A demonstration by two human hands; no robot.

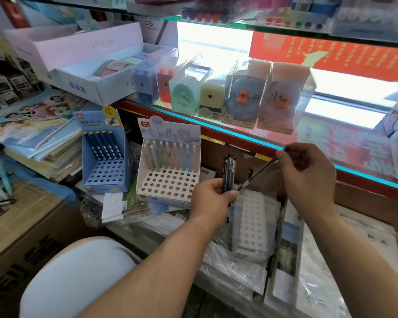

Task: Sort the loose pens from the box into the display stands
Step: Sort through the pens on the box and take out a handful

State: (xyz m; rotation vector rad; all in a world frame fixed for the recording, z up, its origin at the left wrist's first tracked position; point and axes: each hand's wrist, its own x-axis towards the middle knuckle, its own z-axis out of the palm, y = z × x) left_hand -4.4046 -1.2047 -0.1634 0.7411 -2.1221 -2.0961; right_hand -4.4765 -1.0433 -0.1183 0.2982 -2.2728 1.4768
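We note a stationery shop corner: a glass shelf [237, 130] with a lit blue edge runs across the view, carrying a row of boxed pencil sharpeners [241, 99] in clear cases. Below and left of it lies a stack of picture books [32, 125], tilted and overlapping.

2 display stands sit side by side under the shelf. The blue stand [106, 171] holds 5 dark blue pens in its rear row; its front holes are open. The white stand [168, 182], just to its right, holds a rear row of pastel pens, with its front holes also open. Both rest on piled plastic-wrapped packets.

The left hand [213, 196] is in front of the white stand's right corner. Its fingers are curled round a bundle of dark pens [229, 171], held upright; we cannot tell the exact count.

The right hand [308, 175] is raised near the shelf edge. Its thumb and fingers pinch the upper end of a single dark pen [259, 173], which slants down and left, its lower tip reaching the left hand's fingertips beside the bundle.

Directly beneath both hands lies a white perforated insert [253, 221] inside clear wrapping, resting flat on further packets.

A cardboard carton [21, 226] stands at lower left, beside the person's knee [78, 271].
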